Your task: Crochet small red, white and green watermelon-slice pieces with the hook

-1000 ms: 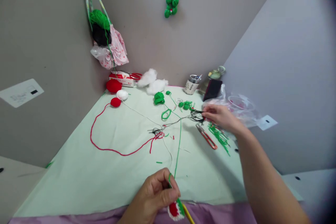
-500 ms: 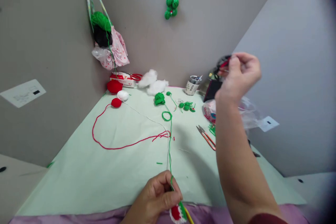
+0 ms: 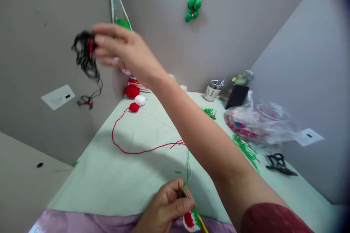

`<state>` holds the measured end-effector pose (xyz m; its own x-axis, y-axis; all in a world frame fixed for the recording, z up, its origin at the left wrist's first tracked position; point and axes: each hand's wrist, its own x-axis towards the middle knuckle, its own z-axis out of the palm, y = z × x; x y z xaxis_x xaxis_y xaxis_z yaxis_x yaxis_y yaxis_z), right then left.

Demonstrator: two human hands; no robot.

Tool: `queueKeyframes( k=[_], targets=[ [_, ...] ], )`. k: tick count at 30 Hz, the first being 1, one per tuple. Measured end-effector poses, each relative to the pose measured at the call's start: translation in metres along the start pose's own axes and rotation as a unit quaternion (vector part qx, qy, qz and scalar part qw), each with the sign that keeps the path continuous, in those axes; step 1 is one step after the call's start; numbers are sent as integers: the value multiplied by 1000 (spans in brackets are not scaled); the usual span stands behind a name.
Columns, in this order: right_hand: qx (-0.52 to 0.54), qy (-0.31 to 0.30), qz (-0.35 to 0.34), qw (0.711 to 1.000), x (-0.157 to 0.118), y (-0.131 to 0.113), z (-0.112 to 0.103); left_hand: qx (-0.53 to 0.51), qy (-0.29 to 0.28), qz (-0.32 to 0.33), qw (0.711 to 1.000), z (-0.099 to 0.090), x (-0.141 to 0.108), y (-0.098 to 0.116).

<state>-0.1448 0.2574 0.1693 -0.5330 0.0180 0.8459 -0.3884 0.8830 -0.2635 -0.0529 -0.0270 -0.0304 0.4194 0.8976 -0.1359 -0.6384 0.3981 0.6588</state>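
Low at the front edge, my left hand (image 3: 170, 206) pinches a small crocheted piece (image 3: 190, 222) in red, white and green. A yellow stick (image 3: 202, 224), which looks like a crochet hook handle, pokes out beneath it. Green yarn (image 3: 187, 165) runs from the piece up across the table. My right hand (image 3: 116, 48) is raised at the upper left, blurred by motion, with a tangle of black yarn (image 3: 85, 52) in its fingers. Something red shows in the tangle, and a loose end dangles. Behind this hand the hanging bag is mostly hidden, only its strap (image 3: 112, 2) and green yarn showing.
Red ball (image 3: 132, 91), white ball (image 3: 140, 100) and small red ball (image 3: 133, 107) of yarn sit at the back left. A pen can (image 3: 213, 90), phone (image 3: 237, 97), plastic bag (image 3: 254, 123), green yarn scraps (image 3: 246, 149) and a black clip-like object (image 3: 280, 164) line the right.
My right hand has swept from the right across to the upper left, carrying the black yarn. My left hand keeps hold of the crocheted piece. The view has turned slightly left.
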Motion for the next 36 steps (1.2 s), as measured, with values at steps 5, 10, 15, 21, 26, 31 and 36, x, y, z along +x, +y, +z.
queueKeyframes(
  k=[5,10,15,21,26,31,36],
  targets=[
    [-167,-254,242,921,-97,-84,60,3,9,-5,1000,1,-6,8],
    [-178,-405,250,861,-191,-108,59,-8,21,12,1000,4,-8,11],
    [-322,-317,377,809,-222,-119,-14,-64,115,27,991,15,-8,40],
    [-129,-18,386,913,-248,-227,-39,-104,171,126,972,29,18,71],
    [14,264,415,871,-269,-264,-3,-6,119,146,982,45,36,52],
    [135,431,433,780,-279,-257,4,91,105,132,981,45,37,38],
    [126,439,446,770,-280,-259,-4,179,119,113,970,30,33,33]
  ],
)
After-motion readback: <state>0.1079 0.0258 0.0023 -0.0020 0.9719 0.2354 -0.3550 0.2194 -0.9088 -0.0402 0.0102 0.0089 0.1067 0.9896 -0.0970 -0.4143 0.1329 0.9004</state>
